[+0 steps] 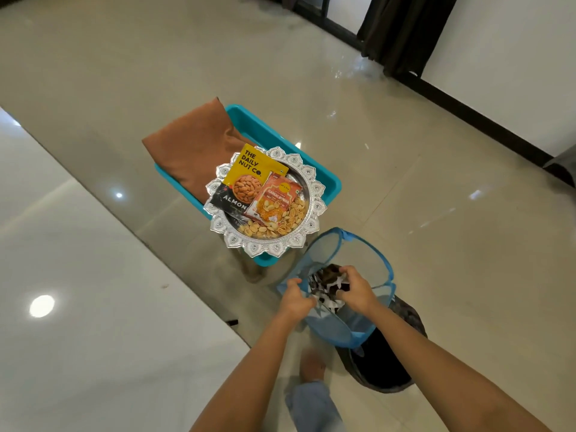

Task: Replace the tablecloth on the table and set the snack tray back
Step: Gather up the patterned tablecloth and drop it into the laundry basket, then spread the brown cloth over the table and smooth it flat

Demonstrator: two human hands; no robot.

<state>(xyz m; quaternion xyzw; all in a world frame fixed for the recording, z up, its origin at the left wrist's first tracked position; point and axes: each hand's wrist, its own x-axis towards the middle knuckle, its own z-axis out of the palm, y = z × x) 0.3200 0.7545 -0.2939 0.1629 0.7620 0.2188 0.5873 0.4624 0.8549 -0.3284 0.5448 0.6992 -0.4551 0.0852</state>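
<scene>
This is a room in a home. The floor point(405, 198) has large shiny beige tiles, a dark curtain point(405, 29) hangs by the white wall point(514, 73), and my bare foot point(312, 364) stands on the tiles. Near me are a blue mesh laundry basket point(335, 327), a white glossy counter point(78, 275) and a silver snack tray point(268, 249) with nut packets point(246, 176).

**Print on two snack packets**

The yellow packet point(249, 179) on the snack tray point(271, 248) reads "THE DAILY NUT CO." in black capitals; its black lower band shows "ALMON" in white, the rest covered by the orange packet point(277, 198). On that packet "GARLIC" can be read, the word after it and the smaller lines beneath too blurred to make out
</scene>
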